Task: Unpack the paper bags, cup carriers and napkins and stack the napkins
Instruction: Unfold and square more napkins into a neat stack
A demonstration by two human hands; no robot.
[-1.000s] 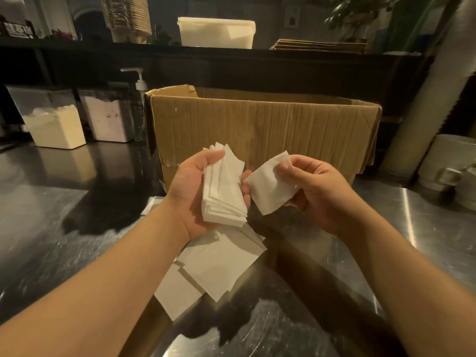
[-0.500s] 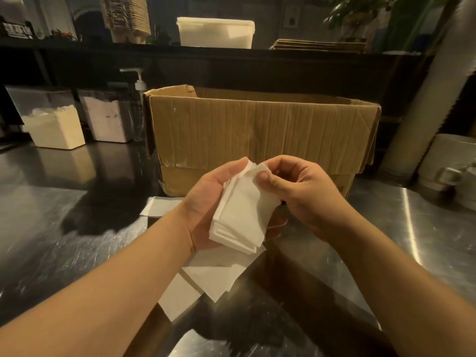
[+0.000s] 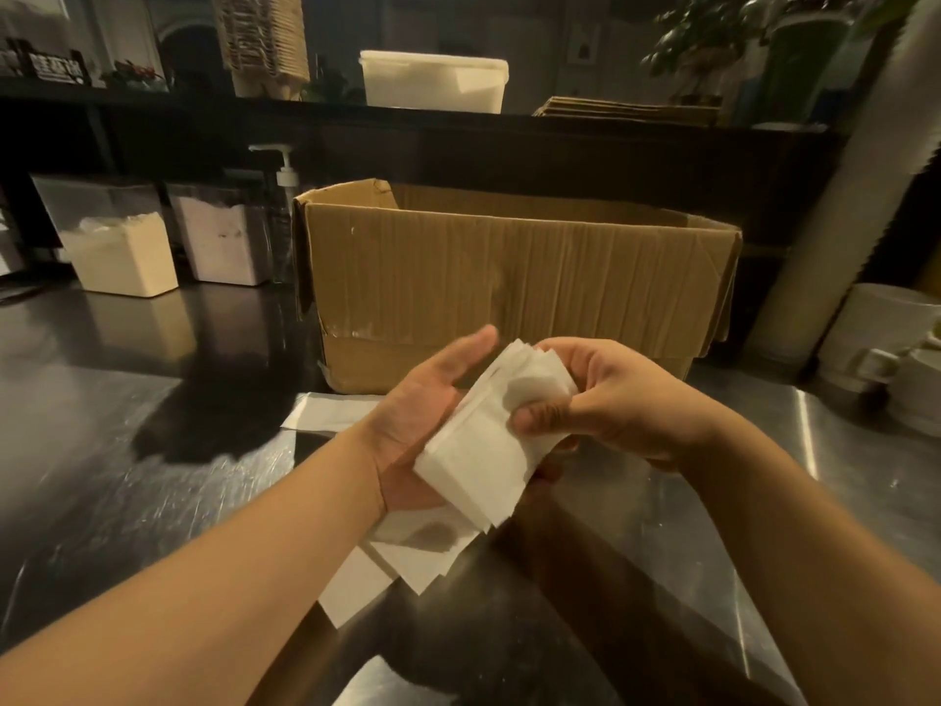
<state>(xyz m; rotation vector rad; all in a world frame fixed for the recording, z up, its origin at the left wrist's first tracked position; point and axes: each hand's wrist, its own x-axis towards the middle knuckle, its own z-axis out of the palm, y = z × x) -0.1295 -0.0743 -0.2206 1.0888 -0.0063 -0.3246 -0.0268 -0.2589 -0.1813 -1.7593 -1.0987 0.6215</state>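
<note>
Here the right hand (image 3: 618, 400) is pinching the napkin stack (image 3: 489, 445), lying slantwise across the flat, loosely open left hand (image 3: 427, 415).

Cardboard box (image 3: 509, 277) stands on counter (image 3: 127, 476) behind loose napkins (image 3: 407, 557), containers (image 3: 122, 252) left.

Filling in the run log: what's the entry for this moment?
step: stacking napkins | left hand: open, cradling napkin stack | right hand: pinches stack | loose napkins on counter
</note>
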